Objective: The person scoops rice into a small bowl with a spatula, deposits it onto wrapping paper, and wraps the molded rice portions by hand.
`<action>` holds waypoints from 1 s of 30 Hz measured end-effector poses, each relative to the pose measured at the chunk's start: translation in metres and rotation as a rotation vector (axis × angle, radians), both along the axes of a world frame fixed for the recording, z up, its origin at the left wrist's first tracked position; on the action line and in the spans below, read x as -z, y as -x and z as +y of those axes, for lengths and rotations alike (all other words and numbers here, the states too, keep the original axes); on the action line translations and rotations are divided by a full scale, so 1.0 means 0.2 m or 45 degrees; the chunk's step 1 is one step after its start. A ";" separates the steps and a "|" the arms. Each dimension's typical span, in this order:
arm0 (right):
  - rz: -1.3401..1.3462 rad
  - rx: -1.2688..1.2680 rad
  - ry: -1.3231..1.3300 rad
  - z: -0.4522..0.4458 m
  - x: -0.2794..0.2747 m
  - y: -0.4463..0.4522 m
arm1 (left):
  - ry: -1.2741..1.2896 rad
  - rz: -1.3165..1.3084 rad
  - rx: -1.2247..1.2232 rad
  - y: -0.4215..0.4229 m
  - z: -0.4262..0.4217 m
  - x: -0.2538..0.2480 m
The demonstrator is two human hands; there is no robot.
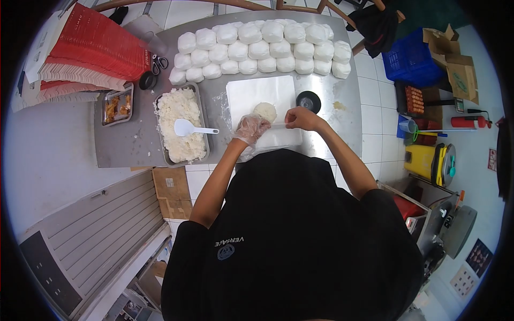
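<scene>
Hands, 2, apart: your L hand, in clear glove, at near edge of paper, beside rice mound; can't tell if it grips. Your R hand, bare, fingertips pinched on same edge, prob. to keep it taut btwn both. Rice mound, 1: on the paper, just beyond your fingers, set in from edges, likely so sheet surrounds it. Black bowl, 1: just R of paper, near R hand. Rice tray, 1: L side, w/ scoop atop rice, handle toward paper, presumably for quick grab. White bundles, many: far side, rows, prob. out of hands' way
</scene>
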State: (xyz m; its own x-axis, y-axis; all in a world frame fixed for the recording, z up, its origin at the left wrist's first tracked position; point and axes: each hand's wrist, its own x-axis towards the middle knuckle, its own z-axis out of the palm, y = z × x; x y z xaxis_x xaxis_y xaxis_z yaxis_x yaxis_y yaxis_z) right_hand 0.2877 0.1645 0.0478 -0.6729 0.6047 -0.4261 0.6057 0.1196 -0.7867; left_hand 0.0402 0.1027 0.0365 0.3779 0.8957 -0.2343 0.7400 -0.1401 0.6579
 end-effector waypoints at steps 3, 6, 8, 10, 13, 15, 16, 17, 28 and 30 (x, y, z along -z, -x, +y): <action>0.036 0.032 0.052 0.00 -0.04 0.02 | 0.065 -0.046 -0.023 0.00 0.01 0.00; 0.089 0.071 0.058 0.01 -0.02 0.01 | 0.035 -0.072 -0.022 0.01 0.02 0.02; 0.090 0.040 0.043 0.02 0.00 0.00 | 0.037 -0.078 -0.024 0.01 0.02 0.02; 0.086 0.035 0.044 0.02 -0.01 -0.01 | 0.036 -0.084 -0.027 0.01 0.03 0.01; 0.084 0.026 0.040 0.02 0.00 0.00 | 0.033 -0.062 -0.017 0.01 0.02 0.01; 0.087 0.024 0.033 0.02 0.01 0.00 | 0.040 -0.130 -0.013 0.02 0.02 0.02; 0.085 0.028 0.035 0.02 0.01 0.00 | 0.040 -0.131 -0.014 0.02 0.02 0.03; 0.083 0.032 0.037 0.02 0.02 0.00 | 0.059 -0.155 -0.003 0.02 0.01 0.04; 0.169 0.320 -0.427 -0.17 -0.02 0.06 | -0.132 0.052 -0.115 -0.03 -0.04 0.02; 0.176 0.329 -0.570 -0.21 -0.02 0.06 | -0.587 0.117 -0.044 -0.03 -0.08 0.05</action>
State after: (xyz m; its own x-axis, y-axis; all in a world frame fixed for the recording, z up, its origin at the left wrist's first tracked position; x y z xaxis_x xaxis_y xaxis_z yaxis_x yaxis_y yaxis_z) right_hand 0.2766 0.1222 0.0511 -0.5094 0.8605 -0.0061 0.5541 0.3225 -0.7674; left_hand 0.0461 0.0875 0.0267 0.3425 0.9259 0.1597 0.8017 -0.3766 0.4642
